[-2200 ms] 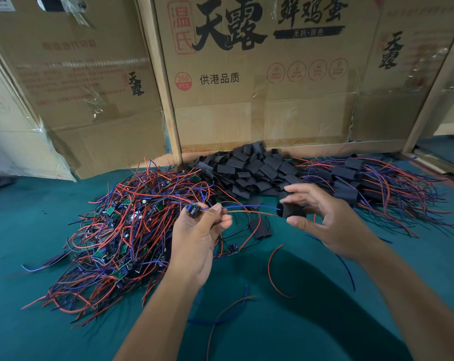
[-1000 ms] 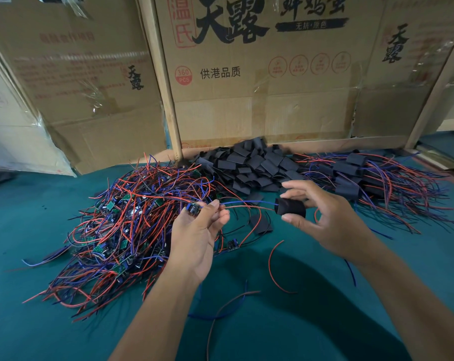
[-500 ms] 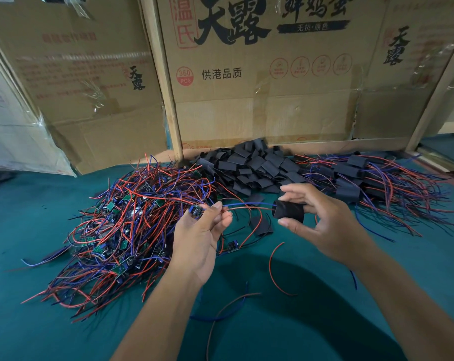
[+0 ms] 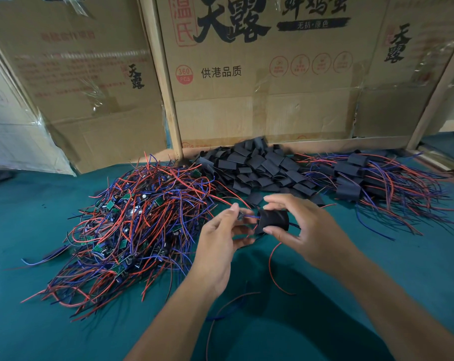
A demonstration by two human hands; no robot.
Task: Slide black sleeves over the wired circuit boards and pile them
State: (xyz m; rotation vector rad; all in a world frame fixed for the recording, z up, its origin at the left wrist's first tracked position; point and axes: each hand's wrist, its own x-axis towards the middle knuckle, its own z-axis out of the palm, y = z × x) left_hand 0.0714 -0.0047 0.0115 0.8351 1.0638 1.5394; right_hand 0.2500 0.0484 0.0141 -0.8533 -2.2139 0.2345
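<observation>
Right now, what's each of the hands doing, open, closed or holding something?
Left hand: closed, pinching the wired circuit board at its fingertips.
Right hand: closed, gripping the black sleeve, wires already threaded through it.

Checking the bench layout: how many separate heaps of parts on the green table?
3. Bare wired boards at left, empty black sleeves at back centre, sleeved boards at right. The heaps touch at their edges; more may lie outside the frame.

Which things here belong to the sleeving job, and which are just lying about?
Job: left hand, right hand, black sleeve, bare boards pile, loose sleeves heap, sleeved pile.
Lying about: cardboard boxes, stray red wire.
</observation>
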